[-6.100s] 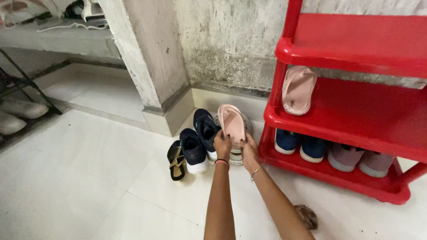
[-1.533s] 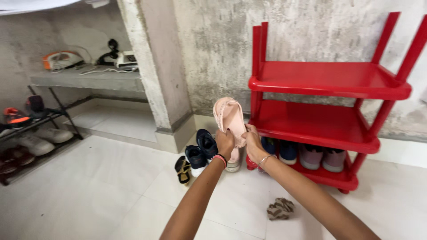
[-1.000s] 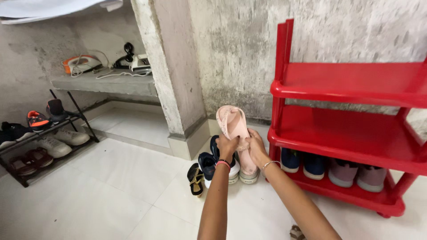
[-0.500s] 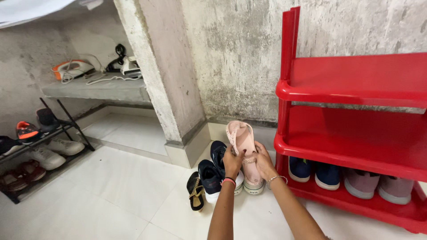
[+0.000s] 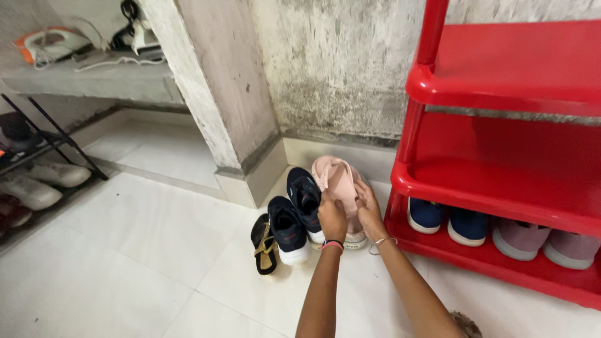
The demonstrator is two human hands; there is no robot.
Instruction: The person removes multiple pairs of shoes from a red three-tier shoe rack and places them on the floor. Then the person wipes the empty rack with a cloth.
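A: Head view, what changed?

B: My hands came down. A moment back I had the pink slipper (image 5: 338,181) raised against the wall, toe up; now it's low, over the shoes on the floor (image 5: 144,238) at about 12 o'clock from me, beside the red rack (image 5: 438,181). Left hand (image 5: 332,219) and right hand (image 5: 369,215) both grasping the pink slipper, fingers curled over its heel end.

A: Meaning?

B: My read: the slipper is being lowered onto the floor pile, not onto a rack shelf. Not let go of yet, both hands are clamped on.

A: What's around it?

B: Navy sneakers (image 5: 297,209) just beside it at 9 o'clock, black sandal (image 5: 264,244) further out at 8. A pale-soled shoe (image 5: 355,238) directly under the slipper, touching or nearly, can't tell which. Rack at 3 o'clock, blue shoes (image 5: 447,220) and grey-pink shoes (image 5: 544,241) on its bottom shelf.

A: Hidden or cut off?

B: My hands cover the slipper's heel and strap. That shoe underneath is mostly hidden, kind unclear. Rack is cut at the right and top edges. The black shoe stand (image 5: 44,134) at 10 o'clock is cropped left. Something brownish (image 5: 466,324) at the bottom edge, by my right arm, is too cut off to name.
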